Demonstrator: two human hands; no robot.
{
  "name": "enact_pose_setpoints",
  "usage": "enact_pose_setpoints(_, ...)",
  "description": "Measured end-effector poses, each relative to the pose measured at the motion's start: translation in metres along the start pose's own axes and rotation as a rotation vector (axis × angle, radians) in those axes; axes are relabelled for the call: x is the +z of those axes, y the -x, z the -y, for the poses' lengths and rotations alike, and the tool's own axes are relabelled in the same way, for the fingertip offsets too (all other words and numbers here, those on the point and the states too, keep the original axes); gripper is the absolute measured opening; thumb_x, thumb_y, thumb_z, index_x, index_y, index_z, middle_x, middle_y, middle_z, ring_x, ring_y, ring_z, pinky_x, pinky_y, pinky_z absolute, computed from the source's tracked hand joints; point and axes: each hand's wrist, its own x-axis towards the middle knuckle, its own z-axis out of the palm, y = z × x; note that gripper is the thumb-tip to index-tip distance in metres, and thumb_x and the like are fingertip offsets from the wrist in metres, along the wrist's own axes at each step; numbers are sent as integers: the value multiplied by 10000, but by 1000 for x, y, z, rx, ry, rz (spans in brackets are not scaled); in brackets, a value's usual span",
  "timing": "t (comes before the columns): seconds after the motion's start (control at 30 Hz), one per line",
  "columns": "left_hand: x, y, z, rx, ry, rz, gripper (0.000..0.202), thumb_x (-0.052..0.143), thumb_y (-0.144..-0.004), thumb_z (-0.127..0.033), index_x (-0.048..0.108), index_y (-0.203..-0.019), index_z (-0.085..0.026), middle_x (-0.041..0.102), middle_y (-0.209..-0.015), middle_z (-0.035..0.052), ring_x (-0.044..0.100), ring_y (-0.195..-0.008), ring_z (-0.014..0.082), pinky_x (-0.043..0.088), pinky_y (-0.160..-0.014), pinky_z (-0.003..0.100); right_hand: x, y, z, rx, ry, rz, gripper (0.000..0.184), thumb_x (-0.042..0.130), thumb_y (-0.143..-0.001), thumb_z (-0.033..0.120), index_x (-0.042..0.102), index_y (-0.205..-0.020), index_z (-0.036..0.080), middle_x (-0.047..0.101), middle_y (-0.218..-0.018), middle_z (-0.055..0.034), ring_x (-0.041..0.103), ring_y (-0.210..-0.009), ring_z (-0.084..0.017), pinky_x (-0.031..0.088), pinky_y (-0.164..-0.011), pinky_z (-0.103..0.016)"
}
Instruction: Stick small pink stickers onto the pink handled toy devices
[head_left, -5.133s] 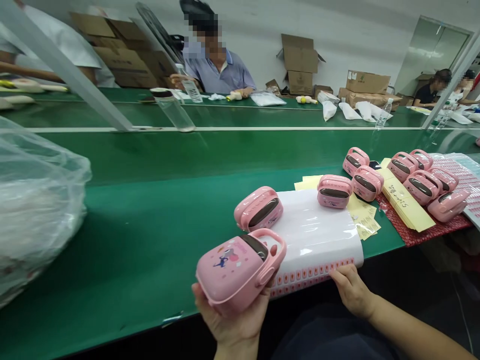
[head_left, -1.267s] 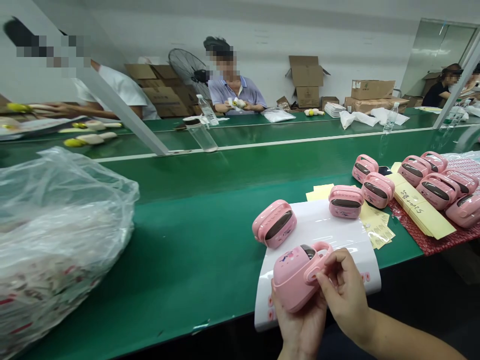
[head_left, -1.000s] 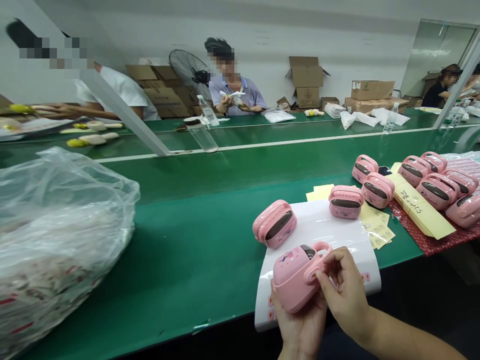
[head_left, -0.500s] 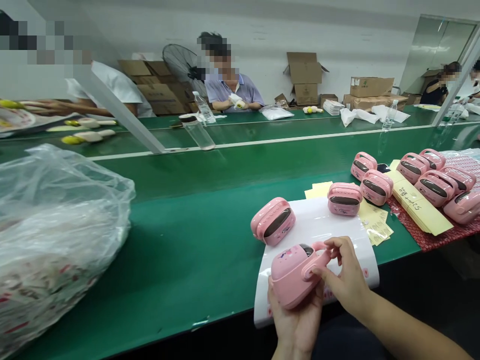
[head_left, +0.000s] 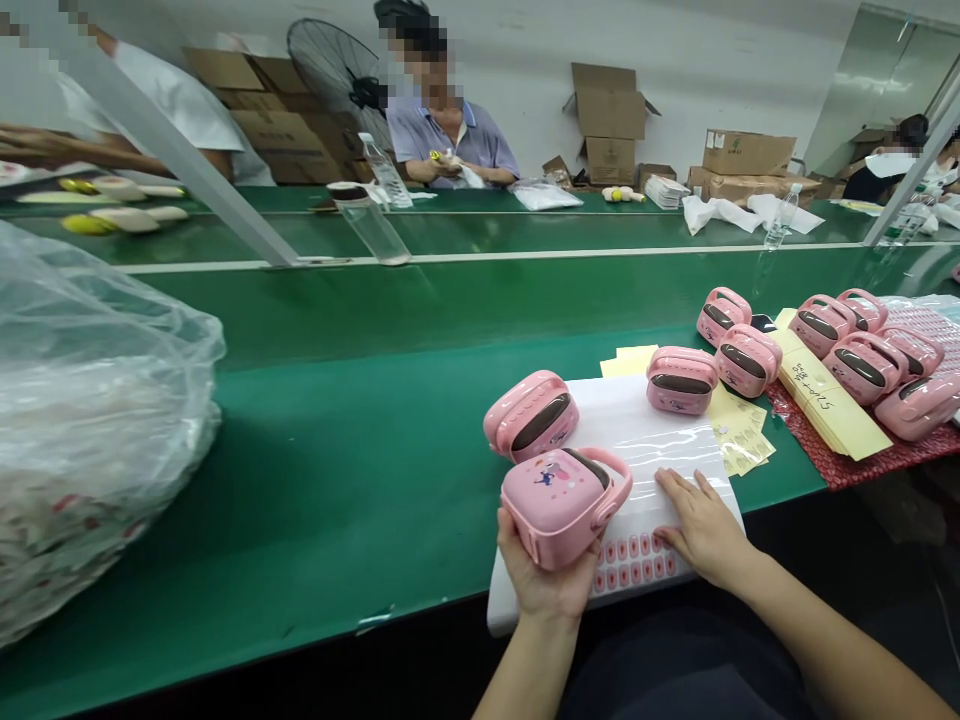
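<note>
My left hand [head_left: 541, 580] grips a pink toy case [head_left: 561, 500] with a handle and a cartoon print, held just above the table's near edge. My right hand [head_left: 699, 528] lies flat with fingers stretched out on a white sticker sheet [head_left: 630, 445], close to its rows of small red stickers [head_left: 637, 562]. A second pink case [head_left: 531, 416] rests on the sheet's left end, a third [head_left: 681, 379] on its far right corner.
Several more pink cases [head_left: 859, 350] lie at the right on red sheets and yellow paper strips [head_left: 821, 398]. A bulging clear plastic bag [head_left: 90, 410] fills the left. Beyond the green belt [head_left: 375, 300], people sit by bottles [head_left: 371, 222] and cardboard boxes [head_left: 609, 120].
My right hand has left the case's handle and come down flat on the sticker sheet. My left hand has turned the case and moved it slightly left.
</note>
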Motion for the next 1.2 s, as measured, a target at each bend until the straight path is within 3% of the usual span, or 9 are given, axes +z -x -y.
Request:
enact_pose_setpoints(0.13, 12, -12, -2, -3, -24, -24, 466, 578, -756, -439, 557, -1166, -221, 671, -1092, 118, 646, -919, 312, 552, -688, 466, -9, -23, -7, 67, -4, 146, 537, 455, -889, 264, 342, -1391, 109, 463, -1385, -156, 402, -1308, -252, 312, -1087, -508)
enact_pose_setpoints(0.27, 27, -21, 1, 77, -86, -96, 369, 502, -813, -451, 608, -1075, -214, 697, -978, 83, 661, -810, 270, 564, -597, 422, -13, -38, -17, 46, -41, 177, 509, 423, -899, 241, 348, -1388, 121, 455, -1391, -159, 387, -1318, -243, 283, -1096, -519)
enact_pose_setpoints(0.37, 34, -23, 4, 98, -128, -129, 334, 435, -866, -424, 628, -1041, -216, 703, -949, 78, 663, -781, 251, 562, -559, 395, -12, -32, -21, -32, -109, 81, 465, 418, -898, 235, 398, -1349, 124, 536, -1317, -175, 470, -1257, -256, 355, -1057, -514)
enact_pose_setpoints(0.5, 32, -20, 4, 90, -90, -107, 297, 429, -881, -396, 635, -1019, -231, 712, -942, 61, 668, -776, 245, 558, -530, 378, -3, 0, -15, -163, -219, -123, 408, 419, -897, 216, 445, -1303, 184, 642, -1153, -136, 612, -1076, -240, 525, -918, -417)
enact_pose_setpoints(0.73, 23, -13, 7, 54, -42, -117, 354, 456, -877, -421, 592, -1122, -205, 714, -928, 67, 660, -818, 234, 539, -611, 356, 25, 33, -3, -184, -190, -326, 391, 323, -939, 183, 474, -1295, 244, 684, -1074, -92, 665, -985, -238, 590, -803, -381)
enact_pose_setpoints(0.87, 23, -10, 13, 67, -34, -112, 440, 540, -824, -480, 599, -1105, -146, 705, -949, 98, 639, -868, 246, 513, -643, 341, 34, 36, -18, -201, -197, -316, 366, 335, -949, 253, 506, -1272, 246, 697, -1065, -80, 687, -938, -229, 606, -735, -325)
enact_pose_setpoints(1.03, 26, -7, 17, 74, -16, -62, 532, 589, -743, -580, 645, -1003, -120, 696, -914, 119, 610, -919, 297, 491, -688, 384, 23, 24, -45, -328, -290, -171, 317, 442, -914, 355, 564, -1193, 266, 721, -1020, -50, 715, -843, -192, 600, -719, -246)
enact_pose_setpoints(1.2, 21, -6, 18, 54, 22, -39, 525, 614, -725, -580, 645, -993, -130, 694, -927, 106, 579, -988, 287, 475, -739, 379, 14, 14, -49, -271, -388, -146, 308, 530, -845, 451, 635, -1076, 278, 733, -914, -41, 720, -722, -191, 606, -627, -241)
